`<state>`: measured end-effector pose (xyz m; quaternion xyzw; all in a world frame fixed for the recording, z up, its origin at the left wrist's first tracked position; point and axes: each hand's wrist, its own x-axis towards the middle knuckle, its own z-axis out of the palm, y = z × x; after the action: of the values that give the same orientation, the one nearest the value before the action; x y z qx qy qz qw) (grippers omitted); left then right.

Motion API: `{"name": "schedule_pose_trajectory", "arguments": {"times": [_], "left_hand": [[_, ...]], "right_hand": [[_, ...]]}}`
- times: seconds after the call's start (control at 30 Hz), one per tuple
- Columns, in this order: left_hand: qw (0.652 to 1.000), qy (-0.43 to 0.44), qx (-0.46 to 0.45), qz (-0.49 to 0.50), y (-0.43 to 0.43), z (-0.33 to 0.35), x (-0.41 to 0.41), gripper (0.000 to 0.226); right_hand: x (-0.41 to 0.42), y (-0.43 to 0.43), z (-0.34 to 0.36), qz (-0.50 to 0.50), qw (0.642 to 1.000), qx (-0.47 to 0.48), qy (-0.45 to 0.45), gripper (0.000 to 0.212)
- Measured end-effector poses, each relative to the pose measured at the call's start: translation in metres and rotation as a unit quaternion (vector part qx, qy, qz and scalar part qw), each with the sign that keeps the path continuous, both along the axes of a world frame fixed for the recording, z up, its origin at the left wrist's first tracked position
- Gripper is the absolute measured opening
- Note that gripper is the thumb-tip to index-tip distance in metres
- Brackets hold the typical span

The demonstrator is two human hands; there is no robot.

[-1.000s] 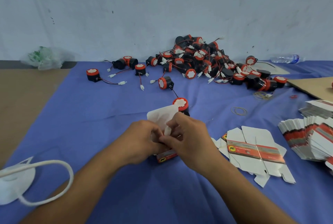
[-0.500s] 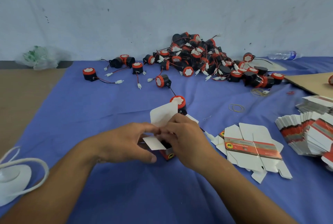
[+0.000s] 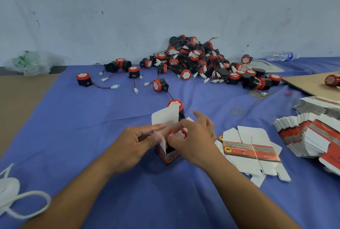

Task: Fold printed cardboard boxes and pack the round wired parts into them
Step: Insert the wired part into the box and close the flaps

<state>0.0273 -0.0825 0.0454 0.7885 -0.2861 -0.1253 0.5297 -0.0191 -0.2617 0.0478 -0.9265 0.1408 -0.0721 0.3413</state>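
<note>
Box (image 3: 170, 156) now stands upright on the bench (image 3: 88, 136), mouth up, tall lid flap (image 3: 164, 116) raised at the back. 1 s ago it lay low under both hands w/ the flaps being worked; half a sec ago it was up but the mouth showed nothing. Now a round part (image 3: 177, 134) sits right at the opening, red rim up, not yet sunk in.

Right hand (image 3: 195, 136) grips that part, thumb and fingers curled round its rim, one finger sticking out toward the rear. Left hand (image 3: 134, 141) pinches the box's white side flap, thumb on the near face, steadying it.

So folding of the bottom looks done and this unit has moved on to loading. Next prob. push the part down, tuck the wire (can't see it here), close the flaps. Risk: the side flap gets trapped under the part.

Another single part (image 3: 174, 104) stands just behind the lid flap – same spot as before. Pile of parts (image 3: 200, 61) is at the wall, flat blanks (image 3: 248, 150) near the right hand, and a bigger stack of blanks (image 3: 309, 136) farther right.
</note>
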Motion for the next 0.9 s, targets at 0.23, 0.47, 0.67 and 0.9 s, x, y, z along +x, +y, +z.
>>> {"name": "schedule_pose_trajectory", "arguments": {"times": [0.23,0.47,0.67,0.9], "left_hand": [[0.990,-0.030,-0.046,0.132,-0.019,-0.012,-0.008,0.033],[0.981,-0.066,-0.033,0.182,-0.020,-0.021,-0.003,0.033],[0.979,-0.083,-0.111,0.146,-0.016,-0.025,-0.003,0.072],[0.983,-0.175,-0.036,0.034,-0.007,-0.028,0.003,0.059]], "right_hand": [[0.000,-0.003,-0.009,0.022,0.988,0.132,-0.072,0.050],[-0.004,-0.009,-0.015,0.132,0.978,0.061,-0.150,0.019],[0.000,-0.008,-0.020,0.157,0.977,0.093,-0.113,0.017],[0.005,-0.022,-0.021,0.189,0.948,0.243,-0.079,0.040]]}}
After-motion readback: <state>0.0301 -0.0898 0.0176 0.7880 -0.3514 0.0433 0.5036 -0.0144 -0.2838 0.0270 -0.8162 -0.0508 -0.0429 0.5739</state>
